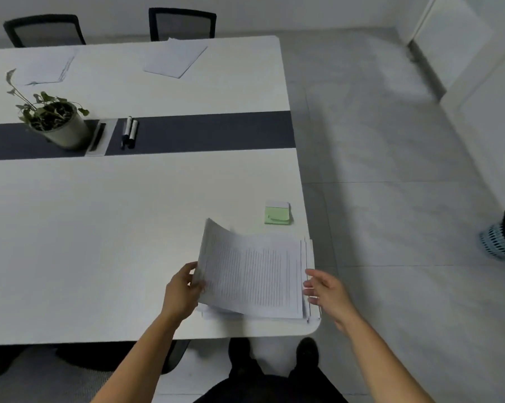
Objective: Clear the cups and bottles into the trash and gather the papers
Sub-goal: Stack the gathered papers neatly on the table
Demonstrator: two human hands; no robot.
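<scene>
The counter (pixel 100 242) is white and wide, crossed at its middle by a dark strip (pixel 210 130). Its right edge runs far to near and turns at a rounded near-right corner. Grey floor (pixel 390 199) spreads from that right edge out to a pale blue basket (pixel 502 237) with a dark liner. The basket stands well apart from the counter and is partly cut off by the frame. Broad white surface takes up the counter's near-left part.

Two dark chairs (pixel 44 30) (pixel 183 24) stand behind the counter's far edge. On the counter's far side lie two lots of loose sheets (pixel 175 58) (pixel 43 68), one before each chair. A plant (pixel 56 123) in a pale pot sits on the strip toward the counter's left, with two markers (pixel 130 132) side by side on the strip near it. A green pad of notes (pixel 277 215) lies close to the counter's right edge.

The stack (pixel 254 274) of printed papers lies at the counter's near-right corner, its right side reaching the counter's right edge. Its top sheets are raised and bowed at the left, above the sheets lying flat beneath.

The left hand (pixel 184 289) pinches the left edge of those raised sheets, its fingers curled round them. The right hand (pixel 326 292) is off the counter's right edge, fingers loosely spread and pointing at the stack's right side. Whether they touch the paper cannot be told.
</scene>
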